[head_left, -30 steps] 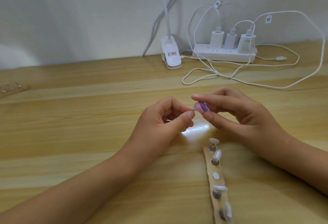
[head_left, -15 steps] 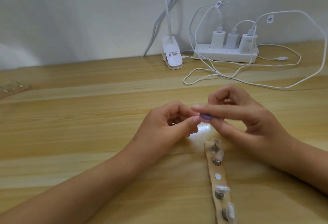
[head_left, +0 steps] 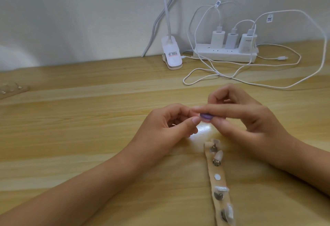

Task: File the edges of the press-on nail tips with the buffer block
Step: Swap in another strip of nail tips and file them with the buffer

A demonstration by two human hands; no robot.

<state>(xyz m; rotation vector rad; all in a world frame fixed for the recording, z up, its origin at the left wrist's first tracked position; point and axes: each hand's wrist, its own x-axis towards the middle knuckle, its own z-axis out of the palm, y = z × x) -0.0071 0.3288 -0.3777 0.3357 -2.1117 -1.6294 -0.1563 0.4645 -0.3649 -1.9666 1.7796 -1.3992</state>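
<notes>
Over the wooden table (head_left: 89,118), the left hand (head_left: 166,129) has thumb and forefinger together; what they hold is hidden. The right hand (head_left: 250,118), beyond the nail-tip strip (head_left: 210,170), pinches the purple buffer block (head_left: 206,116), whose long axis lies left-right and points at the left fingertips.

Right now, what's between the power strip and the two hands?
Head view: loops of white charger cable lie on the table between the power strip and the left hand and right hand; otherwise bare wood.
</notes>
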